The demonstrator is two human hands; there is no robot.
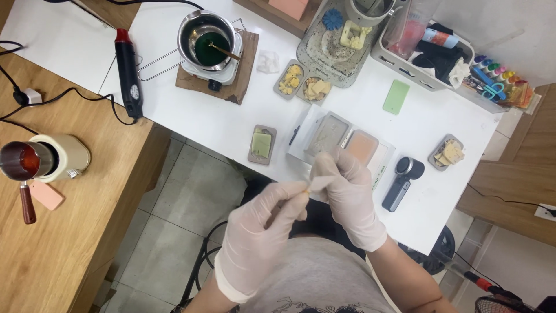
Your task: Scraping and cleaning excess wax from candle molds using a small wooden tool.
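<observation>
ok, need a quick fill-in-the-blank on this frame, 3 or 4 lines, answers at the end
1. Both hands, the left hand and the right hand, wear thin white ____.
2. The liquid in the steel pot on the small hotplate is ____ in colour.
3. The black heat tool with the red tip lies to the ____ of that pot in the picture.
4. The flat green card lies on the ____ table.

Missing words: gloves; green; left; white

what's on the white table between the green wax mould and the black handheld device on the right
In the head view, a white tray lies between the green wax mould and the black handheld device, holding a grey mould and a peach-coloured mould.
</observation>
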